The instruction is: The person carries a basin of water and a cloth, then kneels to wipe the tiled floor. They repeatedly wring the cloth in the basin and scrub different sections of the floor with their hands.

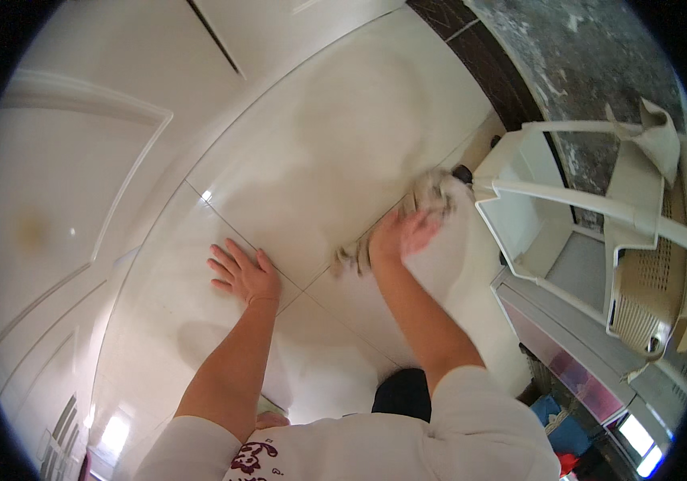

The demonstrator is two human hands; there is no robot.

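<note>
My left hand point(247, 273) rests palm down on the glossy cream floor tiles point(343, 144), its fingers spread and nothing in it. To its right, my right hand point(397, 234) presses a crumpled, dirty-looking cloth point(439, 189) against the floor. Both this hand and the cloth are blurred. Part of the cloth shows beyond the fingers, and another bit sticks out left of the wrist. The cloth's far end lies close to a black caster point(462, 174) of a white plastic rolling cart point(512, 189).
A beige perforated basket point(650, 294) sits in the cart. White panelled doors point(78, 174) line the left side. Dark edging tile point(475, 57) runs beneath a grey marbled surface point(578, 54). At lower right are a unit with a pink panel point(581, 379) and a blue item point(566, 427).
</note>
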